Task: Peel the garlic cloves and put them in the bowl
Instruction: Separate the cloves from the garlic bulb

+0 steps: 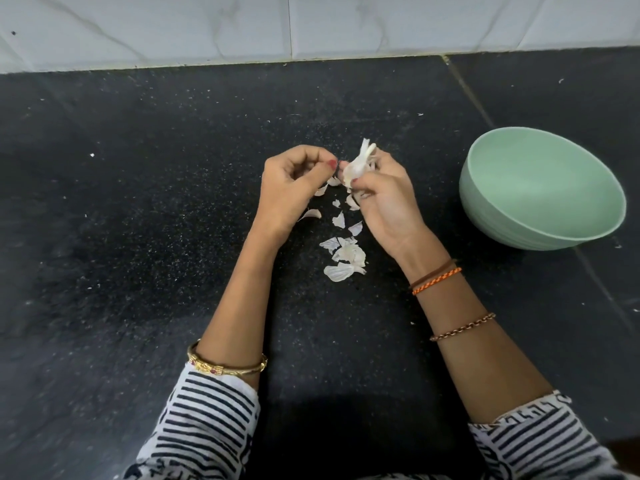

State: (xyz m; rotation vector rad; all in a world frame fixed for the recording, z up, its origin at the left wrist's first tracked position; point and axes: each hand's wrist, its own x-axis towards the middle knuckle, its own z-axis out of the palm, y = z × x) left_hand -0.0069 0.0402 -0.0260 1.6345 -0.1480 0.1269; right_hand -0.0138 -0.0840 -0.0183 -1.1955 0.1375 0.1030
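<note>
My right hand (382, 199) grips a white garlic bulb (356, 166) with its papery skin sticking up, held above the black counter. Just to its left, my left hand (294, 185) has its fingers curled, and the thumb and forefinger tips touch the garlic's left side. The pale green bowl (540, 223) stands to the right of my right hand; the part of its inside that shows holds nothing. Several loose white skin flakes (343, 258) lie on the counter below and between my hands.
The black speckled counter (138, 220) stretches wide to the left and toward me. A white marble-look wall (311, 22) closes off the back. Small white specks dot the counter surface.
</note>
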